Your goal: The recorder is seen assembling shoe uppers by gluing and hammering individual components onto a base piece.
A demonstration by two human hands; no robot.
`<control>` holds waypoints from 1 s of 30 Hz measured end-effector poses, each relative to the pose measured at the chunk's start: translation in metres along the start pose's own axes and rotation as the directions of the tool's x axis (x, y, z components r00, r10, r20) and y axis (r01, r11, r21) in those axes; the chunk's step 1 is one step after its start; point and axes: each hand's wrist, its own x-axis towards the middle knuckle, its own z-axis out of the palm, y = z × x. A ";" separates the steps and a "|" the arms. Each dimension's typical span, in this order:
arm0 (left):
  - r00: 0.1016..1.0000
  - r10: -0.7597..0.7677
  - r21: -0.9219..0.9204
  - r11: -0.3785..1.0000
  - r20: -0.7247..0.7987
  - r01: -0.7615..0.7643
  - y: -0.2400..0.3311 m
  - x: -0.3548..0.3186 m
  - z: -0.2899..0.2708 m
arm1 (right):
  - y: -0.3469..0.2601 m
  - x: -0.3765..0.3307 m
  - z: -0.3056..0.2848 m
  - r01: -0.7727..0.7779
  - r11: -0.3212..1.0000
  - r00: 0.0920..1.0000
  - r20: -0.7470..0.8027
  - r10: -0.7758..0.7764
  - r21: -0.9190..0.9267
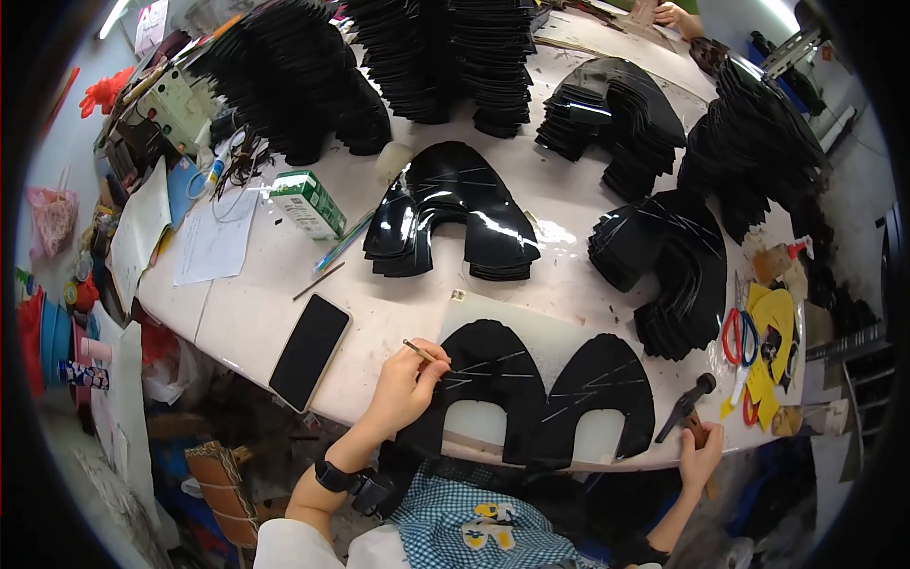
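Two black, arch-shaped flat pieces lie side by side at the table's near edge: the left piece (498, 365) and the right piece (611, 365). Under them is a pale translucent board (531, 325). My left hand (403, 391) is closed round a slim metal rod (418, 350), at the left piece's outer edge. The rod's lower end is hidden by the fingers. My right hand (700, 457) grips the wooden handle of a hammer (697, 391), close below its dark head, just right of the right piece. Thin pale lines cross both pieces.
Stacks of glossy black arch pieces (469, 190) stand across the table (379, 313). A phone (311, 351), a green-white box (308, 204) and papers (216, 242) lie left. Scissors (739, 341) and yellow scraps (773, 327) lie right. Another person's hand (675, 17) shows far off.
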 end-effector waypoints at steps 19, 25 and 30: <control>0.997 0.007 -0.142 0.990 -0.071 -0.017 -0.006 -0.001 0.007 | -0.149 0.012 -0.029 -0.246 0.708 0.849 0.500 -0.173 0.662; 0.980 0.178 0.087 0.981 -0.084 -0.171 -0.004 -0.002 0.011 | -0.171 0.022 -0.025 -0.118 0.775 0.732 0.582 -0.354 0.620; 0.959 0.270 0.143 0.956 -0.085 -0.257 0.005 -0.001 0.016 | -0.199 0.040 -0.019 0.142 0.775 0.584 0.580 -0.568 0.616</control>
